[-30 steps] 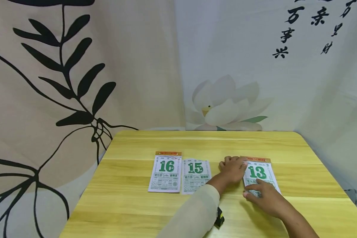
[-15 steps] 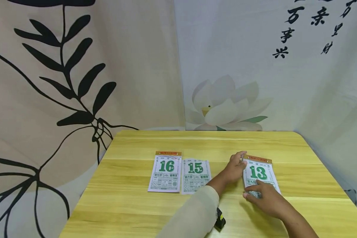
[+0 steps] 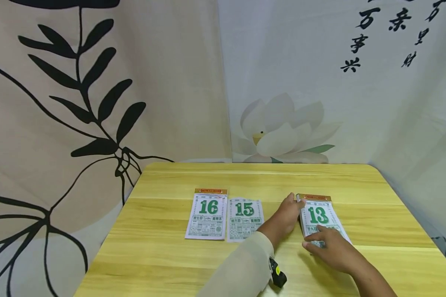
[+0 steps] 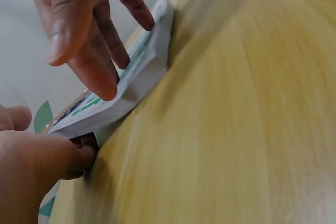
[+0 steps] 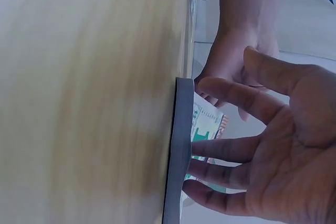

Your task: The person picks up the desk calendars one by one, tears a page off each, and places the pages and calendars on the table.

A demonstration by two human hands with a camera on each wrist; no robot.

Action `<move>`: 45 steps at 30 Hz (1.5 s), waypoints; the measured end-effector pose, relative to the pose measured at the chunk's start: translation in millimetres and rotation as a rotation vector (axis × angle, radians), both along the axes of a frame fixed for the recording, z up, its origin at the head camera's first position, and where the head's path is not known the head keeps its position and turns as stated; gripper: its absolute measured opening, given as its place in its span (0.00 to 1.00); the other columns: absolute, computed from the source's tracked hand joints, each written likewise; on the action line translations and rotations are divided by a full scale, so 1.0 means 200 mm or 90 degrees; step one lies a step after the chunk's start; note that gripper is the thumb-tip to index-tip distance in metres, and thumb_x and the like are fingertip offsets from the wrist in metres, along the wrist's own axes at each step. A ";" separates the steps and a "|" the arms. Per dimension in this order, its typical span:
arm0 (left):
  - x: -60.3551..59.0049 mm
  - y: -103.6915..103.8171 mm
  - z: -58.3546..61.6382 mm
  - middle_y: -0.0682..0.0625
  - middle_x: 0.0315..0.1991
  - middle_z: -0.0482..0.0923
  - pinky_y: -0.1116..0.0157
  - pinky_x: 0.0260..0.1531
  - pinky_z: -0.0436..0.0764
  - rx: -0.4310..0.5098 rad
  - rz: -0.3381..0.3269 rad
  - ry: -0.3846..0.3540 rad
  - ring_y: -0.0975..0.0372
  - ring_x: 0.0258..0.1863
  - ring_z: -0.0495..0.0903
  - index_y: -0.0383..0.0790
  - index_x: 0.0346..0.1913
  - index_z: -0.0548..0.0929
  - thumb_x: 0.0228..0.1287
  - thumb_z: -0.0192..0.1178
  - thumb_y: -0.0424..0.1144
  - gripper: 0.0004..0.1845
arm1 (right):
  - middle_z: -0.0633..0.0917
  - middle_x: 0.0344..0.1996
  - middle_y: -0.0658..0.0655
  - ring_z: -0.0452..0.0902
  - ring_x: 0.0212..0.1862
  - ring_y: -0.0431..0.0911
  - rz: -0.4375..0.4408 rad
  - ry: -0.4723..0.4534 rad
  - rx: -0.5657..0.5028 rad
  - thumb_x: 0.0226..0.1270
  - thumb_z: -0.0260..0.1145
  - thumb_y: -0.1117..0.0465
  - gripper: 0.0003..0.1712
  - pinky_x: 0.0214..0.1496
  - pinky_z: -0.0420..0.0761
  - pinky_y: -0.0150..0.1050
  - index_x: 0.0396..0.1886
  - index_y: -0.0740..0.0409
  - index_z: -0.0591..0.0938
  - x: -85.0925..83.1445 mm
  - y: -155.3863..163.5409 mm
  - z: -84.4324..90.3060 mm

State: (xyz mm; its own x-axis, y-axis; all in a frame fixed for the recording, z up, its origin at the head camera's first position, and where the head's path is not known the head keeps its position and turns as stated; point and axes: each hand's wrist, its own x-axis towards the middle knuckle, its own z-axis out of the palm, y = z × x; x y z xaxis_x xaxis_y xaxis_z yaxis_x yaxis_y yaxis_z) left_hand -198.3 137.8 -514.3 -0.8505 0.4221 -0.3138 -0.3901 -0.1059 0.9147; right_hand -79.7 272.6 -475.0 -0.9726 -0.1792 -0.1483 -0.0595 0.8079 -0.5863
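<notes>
A: What could slip here?

B: The calendar pad [image 3: 321, 218] showing 13 lies at the right of the bench [image 3: 163, 264]. The left hand [image 3: 288, 214] pinches its near-left edge, fingers tucked under and lifting it; the right hand [image 3: 328, 247] presses flat, fingers straight, on its lower part. If the pressing fingers ease off, I judge the pad could skid or the top sheet tear.

A: And the count?

B: Three calendar pieces: this pad, the 16 pad [image 3: 207, 215], the loose 15 sheet [image 3: 245, 218]. Two hands.
</notes>
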 end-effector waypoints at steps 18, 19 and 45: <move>-0.03 -0.04 -0.01 0.44 0.48 0.86 0.59 0.41 0.87 0.060 0.008 -0.029 0.54 0.46 0.89 0.47 0.63 0.77 0.88 0.55 0.47 0.12 | 0.75 0.71 0.84 0.71 0.71 0.84 -0.006 -0.027 0.015 0.79 0.71 0.46 0.18 0.67 0.75 0.78 0.51 0.54 0.95 0.01 -0.03 0.02; -0.02 -0.04 -0.01 0.44 0.50 0.85 0.57 0.43 0.87 0.058 0.007 -0.029 0.54 0.47 0.89 0.46 0.65 0.76 0.89 0.54 0.47 0.14 | 0.75 0.71 0.84 0.71 0.71 0.84 -0.007 -0.028 0.013 0.79 0.72 0.46 0.18 0.68 0.75 0.78 0.51 0.54 0.95 0.01 -0.03 0.02; -0.05 -0.18 0.14 0.39 0.67 0.83 0.34 0.71 0.76 0.237 0.005 -0.063 0.40 0.72 0.81 0.41 0.75 0.72 0.92 0.43 0.47 0.22 | 0.76 0.65 0.77 0.82 0.58 0.68 -0.115 0.124 0.008 0.78 0.74 0.50 0.32 0.49 0.87 0.55 0.72 0.64 0.82 0.11 -0.06 0.10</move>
